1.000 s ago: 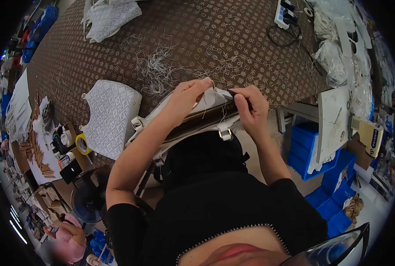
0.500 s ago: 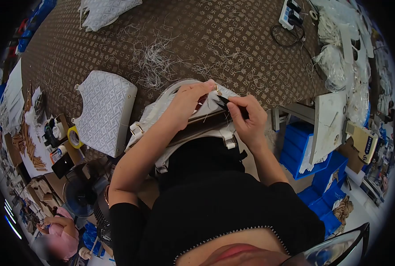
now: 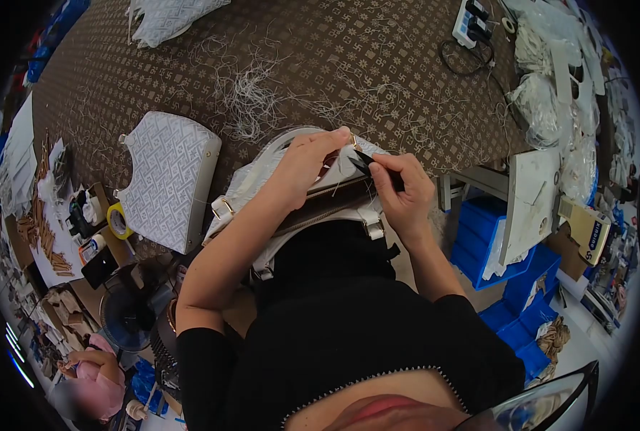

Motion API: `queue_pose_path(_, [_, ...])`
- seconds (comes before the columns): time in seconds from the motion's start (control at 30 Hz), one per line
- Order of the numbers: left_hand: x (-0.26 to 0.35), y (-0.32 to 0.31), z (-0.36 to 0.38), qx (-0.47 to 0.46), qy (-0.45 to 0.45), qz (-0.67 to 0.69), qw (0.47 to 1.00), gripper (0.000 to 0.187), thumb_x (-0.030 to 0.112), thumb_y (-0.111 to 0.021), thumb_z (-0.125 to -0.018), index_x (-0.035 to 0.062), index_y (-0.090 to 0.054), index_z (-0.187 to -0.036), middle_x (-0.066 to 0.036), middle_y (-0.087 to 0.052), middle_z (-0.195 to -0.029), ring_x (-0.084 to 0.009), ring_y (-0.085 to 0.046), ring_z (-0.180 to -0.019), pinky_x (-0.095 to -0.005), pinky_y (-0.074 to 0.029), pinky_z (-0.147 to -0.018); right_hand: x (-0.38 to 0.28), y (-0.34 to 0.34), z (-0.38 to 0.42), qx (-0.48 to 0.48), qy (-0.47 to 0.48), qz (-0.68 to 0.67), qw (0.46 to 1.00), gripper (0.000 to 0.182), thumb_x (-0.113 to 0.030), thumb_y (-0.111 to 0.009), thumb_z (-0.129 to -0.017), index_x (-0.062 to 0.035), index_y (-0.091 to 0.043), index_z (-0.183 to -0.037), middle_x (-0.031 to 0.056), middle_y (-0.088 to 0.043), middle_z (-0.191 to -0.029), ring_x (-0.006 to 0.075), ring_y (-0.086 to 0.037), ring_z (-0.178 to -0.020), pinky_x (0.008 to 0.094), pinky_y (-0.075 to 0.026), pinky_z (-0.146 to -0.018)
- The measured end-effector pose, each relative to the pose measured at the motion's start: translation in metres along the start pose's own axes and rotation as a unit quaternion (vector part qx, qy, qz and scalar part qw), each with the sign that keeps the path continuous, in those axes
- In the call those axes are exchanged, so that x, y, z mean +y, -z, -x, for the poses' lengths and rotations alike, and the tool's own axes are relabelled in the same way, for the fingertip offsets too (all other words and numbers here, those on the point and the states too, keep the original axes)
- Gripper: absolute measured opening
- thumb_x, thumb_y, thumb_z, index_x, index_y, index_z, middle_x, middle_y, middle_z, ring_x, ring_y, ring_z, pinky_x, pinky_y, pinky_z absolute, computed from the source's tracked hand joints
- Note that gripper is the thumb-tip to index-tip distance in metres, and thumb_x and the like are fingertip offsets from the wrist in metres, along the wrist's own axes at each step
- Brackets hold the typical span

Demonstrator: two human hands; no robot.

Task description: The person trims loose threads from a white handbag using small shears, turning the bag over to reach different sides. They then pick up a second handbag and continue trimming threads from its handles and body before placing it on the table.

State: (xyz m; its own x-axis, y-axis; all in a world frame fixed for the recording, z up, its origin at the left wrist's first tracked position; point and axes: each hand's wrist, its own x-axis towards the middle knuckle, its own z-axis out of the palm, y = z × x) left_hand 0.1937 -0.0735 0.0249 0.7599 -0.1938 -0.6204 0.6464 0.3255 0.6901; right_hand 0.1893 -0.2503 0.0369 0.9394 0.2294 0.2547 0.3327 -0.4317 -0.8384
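A white handbag [image 3: 348,214] with gold buckles and an open zip rests against my black top at the table's edge. My left hand [image 3: 312,161] is closed on its far edge, near a gold ring on a strap. My right hand [image 3: 404,188] grips small black thread snips [image 3: 361,162], their blades apart and pointing left at the strap. Loose white thread ends hang by the blades. Brown lining shows through the zip opening.
A white patterned bag [image 3: 169,179] lies on the left of the brown patterned table cloth, near a heap of cut threads [image 3: 251,100]. A power strip [image 3: 471,25] and plastic-wrapped material are on the right, blue bins [image 3: 481,241] below. A co-worker [image 3: 93,373] sits lower left.
The snips' blades have spread wider and shifted slightly near the strap. My left hand stays in place on the bag.
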Motion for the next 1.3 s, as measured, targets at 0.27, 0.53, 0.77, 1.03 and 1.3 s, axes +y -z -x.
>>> queue_pose_path(0.27, [0.001,-0.002,0.002,-0.012,0.005,0.003,1.0,0.026,0.029,-0.049,-0.09,0.0091,-0.063,-0.08,0.009,-0.048,-0.063,-0.0011,-0.035,-0.054,-0.0188,-0.024,-0.049,0.001,-0.003,0.001,0.006,0.025,-0.006,1.0,0.011,-0.003,-0.066,-0.077,-0.0019,-0.063,-0.088,0.0053,-0.057,-0.071,0.0121,-0.051,-0.058,0.0229,-0.039,-0.049])
queue_pose_path(0.53, [0.002,-0.003,0.002,-0.016,0.007,0.008,1.0,0.028,0.029,-0.048,-0.09,0.0076,-0.064,-0.081,0.008,-0.05,-0.063,-0.0017,-0.037,-0.054,-0.0197,-0.026,-0.049,0.001,0.008,-0.004,0.135,-0.055,-0.411,0.9,0.013,-0.008,-0.046,-0.092,-0.0035,-0.049,-0.103,0.0065,-0.049,-0.079,0.0086,-0.042,-0.058,0.02,-0.035,-0.049])
queue_pose_path(0.77, [0.003,-0.002,-0.004,0.008,0.016,0.016,1.0,0.035,0.03,-0.052,-0.088,0.0116,-0.051,-0.059,0.006,-0.037,-0.055,-0.0049,-0.028,-0.049,-0.0234,-0.022,-0.046,0.008,0.016,-0.006,-0.057,-0.075,-0.134,0.986,0.009,-0.002,-0.066,-0.077,-0.0025,-0.061,-0.083,0.001,-0.057,-0.071,0.0057,-0.049,-0.058,0.0191,-0.038,-0.051])
queue_pose_path(1.03, [0.007,0.002,-0.003,-0.007,0.033,-0.031,0.999,0.031,0.03,-0.047,-0.089,0.006,-0.066,-0.083,0.006,-0.054,-0.064,-0.0017,-0.038,-0.054,-0.0193,-0.026,-0.048,0.011,0.014,-0.007,-0.066,-0.001,-0.018,0.998,0.01,-0.002,-0.07,-0.071,-0.0047,-0.063,-0.078,0.005,-0.058,-0.067,0.0127,-0.053,-0.053,0.0232,-0.04,-0.047])
queue_pose_path(1.3, [0.005,0.004,-0.005,-0.015,0.027,-0.024,0.999,0.032,0.031,-0.047,-0.089,0.0052,-0.066,-0.085,0.005,-0.056,-0.066,-0.0021,-0.04,-0.055,-0.0193,-0.027,-0.049,0.013,0.011,-0.005,-0.054,-0.014,-0.013,0.998,0.009,-0.002,-0.07,-0.071,-0.0048,-0.063,-0.077,0.0045,-0.058,-0.066,0.0122,-0.052,-0.052,0.0229,-0.039,-0.046])
